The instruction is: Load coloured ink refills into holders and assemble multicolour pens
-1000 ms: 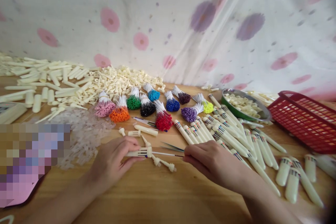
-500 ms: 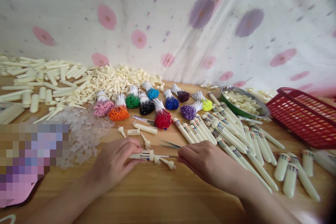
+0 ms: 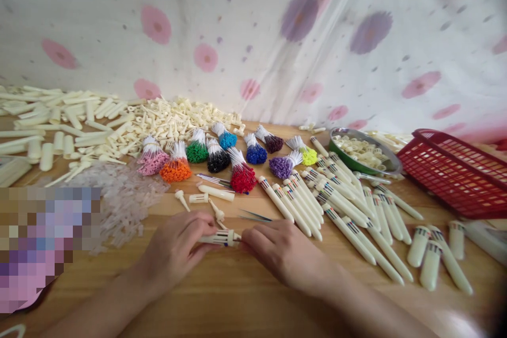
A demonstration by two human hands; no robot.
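My left hand [image 3: 178, 243] is closed round a cream multi-colour pen barrel [image 3: 219, 238], held level with its slotted end toward the right. Colored bits show in the slots. My right hand [image 3: 285, 253] pinches at the barrel's open end, on a thin refill that is mostly hidden by the fingers. Behind the right hand a pair of tweezers [image 3: 255, 215] lies on the table, partly covered. Just beyond the left hand are a small slotted sleeve [image 3: 198, 198], a cream plunger piece [image 3: 217, 212], another plunger piece [image 3: 182, 199] and a loose cream barrel [image 3: 216, 193].
Bundles of colored refills, such as a red bundle [image 3: 243, 175], stand mid-table. Assembled pens [image 3: 350, 240] lie to the right, near a green-sided bowl [image 3: 356, 161] and a red basket [image 3: 447, 174]. Cream parts [image 3: 174, 121] and clear pieces [image 3: 127, 206] heap leftward, beside a blurred-out device [image 3: 35, 285].
My right hand has moved left to the barrel's end, and the refill between hand and barrel now barely shows. The left hand keeps its hold. The view has shifted slightly.
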